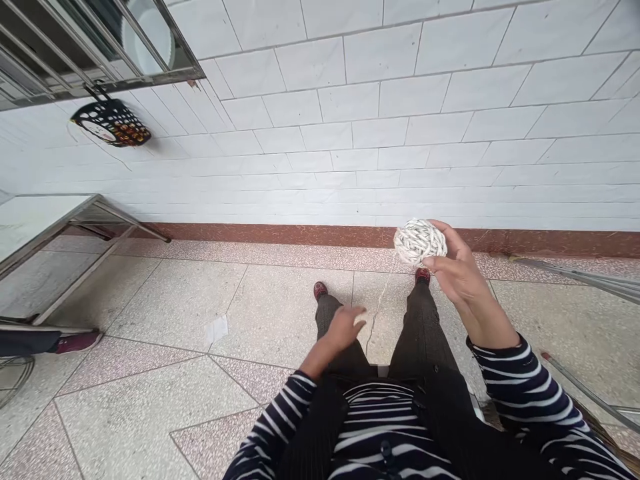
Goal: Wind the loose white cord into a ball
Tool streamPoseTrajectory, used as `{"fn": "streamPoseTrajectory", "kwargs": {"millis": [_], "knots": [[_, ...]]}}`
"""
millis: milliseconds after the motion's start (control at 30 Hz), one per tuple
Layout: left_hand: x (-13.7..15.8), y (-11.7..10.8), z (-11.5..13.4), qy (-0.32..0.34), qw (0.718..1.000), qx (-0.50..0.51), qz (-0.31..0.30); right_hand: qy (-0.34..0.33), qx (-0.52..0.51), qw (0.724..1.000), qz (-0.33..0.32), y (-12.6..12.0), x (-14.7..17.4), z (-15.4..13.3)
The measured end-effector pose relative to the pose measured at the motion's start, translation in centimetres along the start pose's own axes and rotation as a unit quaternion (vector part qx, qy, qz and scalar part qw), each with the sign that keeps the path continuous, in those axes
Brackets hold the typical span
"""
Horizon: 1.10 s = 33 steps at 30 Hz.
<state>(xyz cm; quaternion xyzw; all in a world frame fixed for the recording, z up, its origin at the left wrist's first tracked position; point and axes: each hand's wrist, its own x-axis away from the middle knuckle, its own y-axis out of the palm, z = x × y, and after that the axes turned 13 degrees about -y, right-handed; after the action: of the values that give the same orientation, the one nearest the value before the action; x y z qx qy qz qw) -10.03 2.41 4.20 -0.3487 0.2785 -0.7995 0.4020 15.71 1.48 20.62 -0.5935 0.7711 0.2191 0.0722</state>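
Note:
A round, off-white braided piece of cord (pixel 419 241) is held up near the wall base, its thick strands woven over one another. My right hand (pixel 457 267) grips it at its right edge, thumb in front and fingers behind. From its underside a thin pale strand (pixel 383 297) hangs down between my legs. My left hand (pixel 345 328) hovers left of that strand, slightly blurred, with its thumb and fingers apart and nothing visible in them.
A metal-framed table (pixel 95 200) stands at the left, with another person's shoe (pixel 77 342) below it. A patterned basket (pixel 113 123) hangs from the window bars (pixel 145 40). White paper (pixel 217 329) lies on the floor. Metal poles (pixel 575 273) are at the right.

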Motion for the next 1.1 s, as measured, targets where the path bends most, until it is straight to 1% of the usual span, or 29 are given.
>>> {"fn": "streamPoseTrajectory", "kwargs": {"millis": [33,100,133,200,233,267,300,367,433,500,533,567,600,633,700,767,800,867,900,967,1033,1100], "knots": [[-0.5,-1.4,0.4,-0.015,0.999,0.027,0.039,0.024,-0.023,0.999,-0.013,0.2,0.4,-0.1],[-1.6,-4.4,2.0,-0.001,0.988,0.109,0.11,0.07,-0.053,0.995,-0.038,1.1,1.3,-0.2],[-2.1,-5.7,3.2,0.027,0.979,0.155,0.133,0.092,-0.062,0.993,-0.05,1.7,1.8,-0.3],[-2.9,-7.4,5.5,0.096,0.961,0.212,0.148,0.131,-0.077,0.986,-0.066,2.7,2.7,-0.5],[-3.2,-7.5,6.5,0.12,0.958,0.219,0.144,0.15,-0.085,0.982,-0.074,3.1,3.1,-0.6],[-3.3,-7.3,7.3,0.132,0.957,0.216,0.139,0.165,-0.09,0.979,-0.082,3.3,3.3,-0.7],[-3.3,-6.5,7.9,0.134,0.96,0.207,0.133,0.173,-0.09,0.977,-0.084,3.4,3.5,-0.9],[-2.7,-4.3,8.2,0.124,0.969,0.181,0.118,0.167,-0.064,0.981,-0.071,3.1,3.3,-1.0],[-1.4,-1.9,8.0,0.12,0.977,0.156,0.082,0.134,-0.007,0.99,-0.039,2.3,2.5,-0.6],[0.1,-0.6,7.6,0.125,0.983,0.132,0.029,0.069,0.085,0.994,-0.01,1.0,1.3,0.7],[0.8,-0.5,7.6,0.129,0.984,0.122,0.009,0.031,0.144,0.989,-0.001,0.3,0.7,1.7],[1.4,-0.9,7.6,0.134,0.985,0.111,0.003,-0.009,0.211,0.977,-0.002,-0.3,0.2,2.8],[1.8,-1.7,7.7,0.144,0.985,0.096,0.009,-0.035,0.276,0.96,-0.001,-0.9,-0.2,4.0],[1.9,-2.8,7.8,0.156,0.984,0.077,0.028,-0.035,0.322,0.946,-0.014,-1.3,-0.3,5.3],[1.6,-5.4,7.8,0.182,0.979,0.025,0.088,0.018,0.348,0.934,-0.079,-1.5,0.3,7.4],[0.6,-7.8,7.6,0.201,0.969,-0.036,0.14,0.098,0.313,0.93,-0.165,-1.2,1.9,8.5],[0.1,-8.5,7.4,0.209,0.964,-0.063,0.153,0.14,0.279,0.927,-0.208,-0.9,2.9,8.7],[-1.0,-9.2,6.9,0.223,0.958,-0.096,0.155,0.212,0.195,0.92,-0.267,-0.5,4.8,8.3],[-1.4,-9.1,6.7,0.23,0.956,-0.101,0.15,0.241,0.146,0.918,-0.278,-0.4,5.6,7.8],[-2.0,-8.2,6.6,0.238,0.957,-0.087,0.143,0.272,0.052,0.925,-0.259,-0.5,6.7,6.4],[-2.5,-6.9,6.7,0.233,0.96,-0.05,0.145,0.277,-0.021,0.939,-0.204,-0.9,7.0,4.9],[-3.0,-5.6,6.8,0.215,0.967,-0.003,0.134,0.274,-0.063,0.948,-0.146,-1.2,6.6,3.5]]}}
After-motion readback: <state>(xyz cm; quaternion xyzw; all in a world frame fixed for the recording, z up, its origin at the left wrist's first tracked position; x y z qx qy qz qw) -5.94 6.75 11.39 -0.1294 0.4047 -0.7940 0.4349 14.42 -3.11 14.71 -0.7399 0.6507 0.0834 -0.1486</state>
